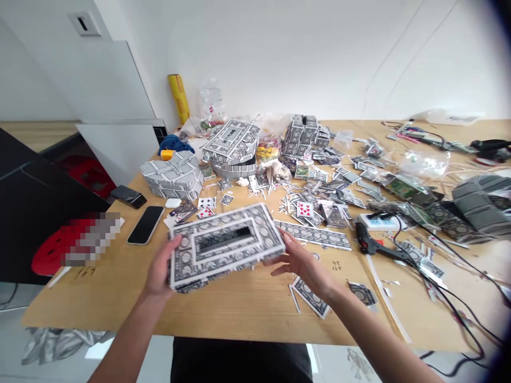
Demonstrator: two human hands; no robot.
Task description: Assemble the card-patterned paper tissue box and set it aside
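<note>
Between my hands, above the near part of the table, is a tissue box made of playing cards [227, 249], black and white with a long slot in its top. It is tilted, its right end higher than its left. My left hand [162, 266] grips the left end, thumb on top and the other fingers hidden behind. At the right end, my right hand [297, 261] holds the corner, fingers reaching under it. Behind the box lies a strip of joined cards [313, 235]. A flat card piece [310, 297] rests below my right hand.
A glue gun [379, 247] with black cables lies at the right beside a white power strip [379, 221]. Finished card boxes [231, 141] stand at the back. Loose cards and scraps [319, 197] cover the middle. A phone [146, 224] lies at the left.
</note>
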